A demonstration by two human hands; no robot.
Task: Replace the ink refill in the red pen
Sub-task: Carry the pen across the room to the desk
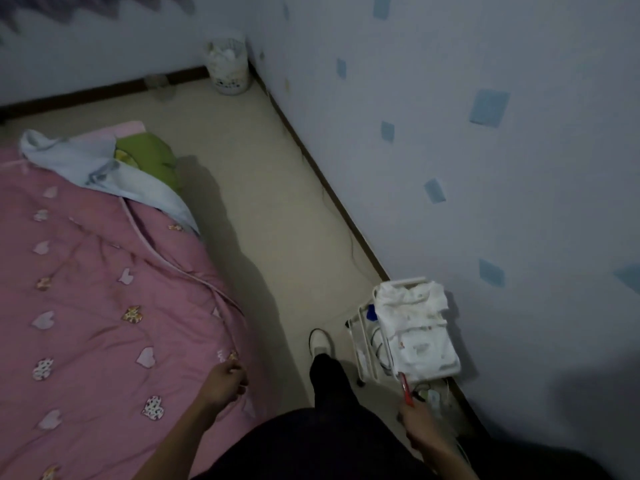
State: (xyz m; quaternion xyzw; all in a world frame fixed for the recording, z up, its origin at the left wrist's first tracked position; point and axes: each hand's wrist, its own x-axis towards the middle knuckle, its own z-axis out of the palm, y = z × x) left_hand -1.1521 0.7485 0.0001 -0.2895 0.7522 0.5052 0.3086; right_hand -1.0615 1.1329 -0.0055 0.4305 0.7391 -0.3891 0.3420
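Two hands show, well apart. The right hand [417, 422] is clamped on the red pen [406, 389], which points up toward a white rack [363, 327] (folded cloth on top) by the wall. The left hand [227, 377] hangs loosely curled over the pink quilt [104, 289] at the bed's edge; I cannot tell whether it holds anything.

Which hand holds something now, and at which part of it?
The right hand grips a slim red pen by its lower end. Whether the left hand holds anything cannot be told.
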